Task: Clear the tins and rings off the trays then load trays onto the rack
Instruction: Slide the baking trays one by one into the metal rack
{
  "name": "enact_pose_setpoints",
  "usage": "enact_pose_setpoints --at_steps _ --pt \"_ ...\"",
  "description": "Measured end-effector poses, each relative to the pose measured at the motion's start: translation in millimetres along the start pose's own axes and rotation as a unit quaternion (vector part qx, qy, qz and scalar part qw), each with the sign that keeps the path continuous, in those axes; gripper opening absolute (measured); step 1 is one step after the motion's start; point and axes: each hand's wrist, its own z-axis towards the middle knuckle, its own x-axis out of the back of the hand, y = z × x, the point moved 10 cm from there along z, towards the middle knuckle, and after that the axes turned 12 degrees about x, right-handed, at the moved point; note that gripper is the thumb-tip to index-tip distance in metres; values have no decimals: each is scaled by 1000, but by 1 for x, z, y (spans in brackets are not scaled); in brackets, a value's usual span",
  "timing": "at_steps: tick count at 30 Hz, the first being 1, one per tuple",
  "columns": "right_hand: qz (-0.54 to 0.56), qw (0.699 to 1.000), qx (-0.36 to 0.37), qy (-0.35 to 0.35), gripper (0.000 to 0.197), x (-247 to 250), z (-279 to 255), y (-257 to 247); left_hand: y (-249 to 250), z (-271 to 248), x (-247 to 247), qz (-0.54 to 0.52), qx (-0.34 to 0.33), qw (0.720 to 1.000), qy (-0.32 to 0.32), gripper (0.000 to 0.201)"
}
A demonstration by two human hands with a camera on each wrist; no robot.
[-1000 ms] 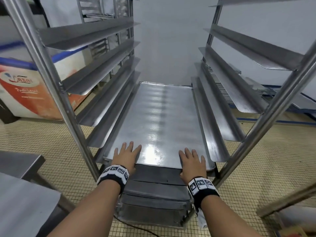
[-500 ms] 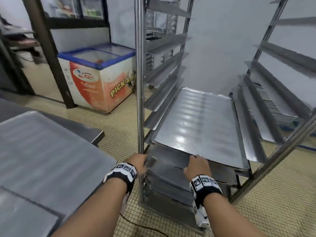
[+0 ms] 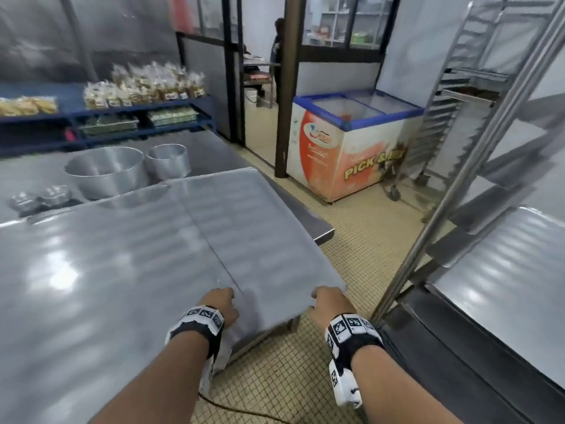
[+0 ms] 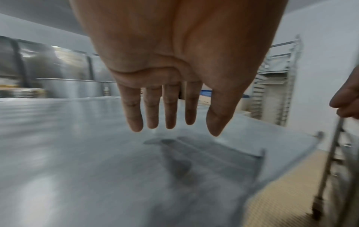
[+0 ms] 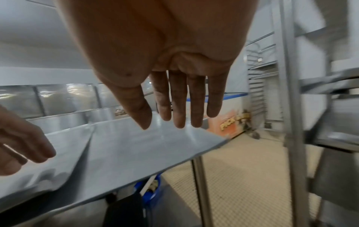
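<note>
Both hands hang over the near edge of the flat grey metal baking tray [image 3: 256, 240] that lies at the right end of the steel table [image 3: 318, 232], its near corner jutting past the table's edge over the tiled floor [image 3: 360, 246]. The left hand [image 3: 218, 302] sits at that tray's left side, right by the seam where it meets a second flat grey tray [image 3: 101, 264] lying alongside. The right hand [image 3: 328, 302] is at the overhanging near-right corner. In the wrist views each grip is loose and wide, fingers [image 4: 151, 113] straight and pointing down at the metal, holding nothing; with the blur I cannot tell whether the fingertips touch the tray.

Just right of the hands stands the tall steel tray rack [image 3: 477, 185], with one shiny tray [image 3: 507, 270] already resting on its runners.

Farther along the table, beyond the two trays, stand a wide round aluminium cake tin [image 3: 107, 172] and a smaller round tin [image 3: 167, 162] just beside it, and left of them some small fluted moulds [image 3: 39, 195].

Beyond the table's end sits an orange-and-white chest freezer with a blue-rimmed lid [image 3: 351, 145].
</note>
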Motion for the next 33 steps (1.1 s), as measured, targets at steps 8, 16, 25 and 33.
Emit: enact_pose_setpoints --at_steps 8,16,25,33 --pt "-21 985 138 -103 35 -64 88 -117 -178 -11 -17 -58 243 968 3 90" --pt "72 979 103 -159 48 -110 131 -157 -237 -65 -44 -163 409 898 8 152" --pt "154 963 42 -215 62 -121 147 -136 -226 -76 -44 -180 430 883 52 140" --pt "123 956 99 -249 52 -102 159 -123 -232 -122 -44 -237 538 805 78 119"
